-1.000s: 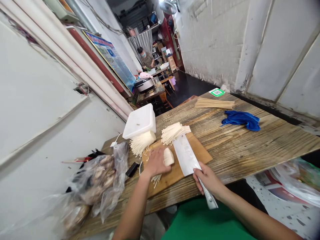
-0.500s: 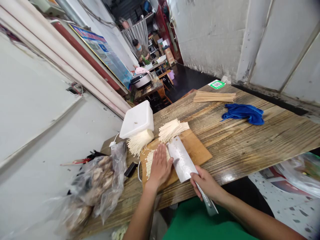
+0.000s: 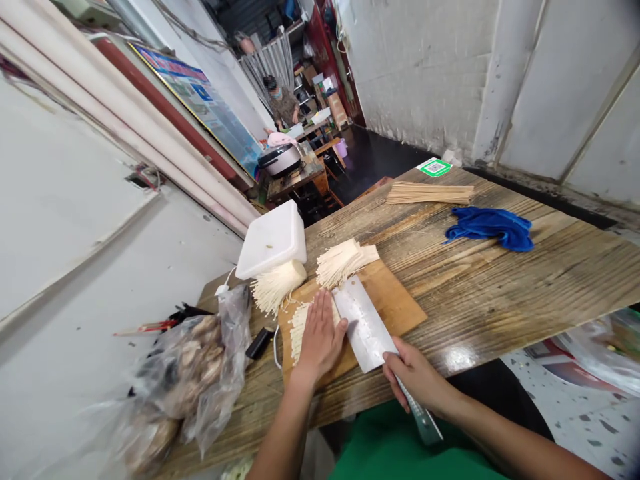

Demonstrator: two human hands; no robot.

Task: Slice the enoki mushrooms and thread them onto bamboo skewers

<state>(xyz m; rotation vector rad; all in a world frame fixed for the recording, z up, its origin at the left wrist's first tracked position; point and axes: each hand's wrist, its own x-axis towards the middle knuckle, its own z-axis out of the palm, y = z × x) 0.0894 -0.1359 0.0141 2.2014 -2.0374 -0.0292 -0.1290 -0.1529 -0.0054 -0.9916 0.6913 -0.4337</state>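
My left hand [image 3: 320, 337] lies flat, fingers stretched out, pressing a bunch of white enoki mushrooms [image 3: 299, 323] onto the wooden cutting board [image 3: 395, 303]. My right hand [image 3: 417, 377] is closed round the metal handle of a cleaver [image 3: 363, 320], whose wide blade rests on the board right beside my left fingers. Two more enoki bunches lie at the board's far end, one [image 3: 345, 259] on it and one [image 3: 275, 283] at its left corner.
A white plastic box [image 3: 273, 239] sits upside down behind the board. Plastic bags of mushrooms [image 3: 200, 363] crowd the table's left end. A bundle of bamboo skewers [image 3: 430, 193] and a blue cloth [image 3: 493, 227] lie further right. A person [image 3: 280, 100] works far down the room.
My left hand let go of a cut mushroom stump and now lies flat on an enoki bunch. The cleaver slid left to meet my fingers.
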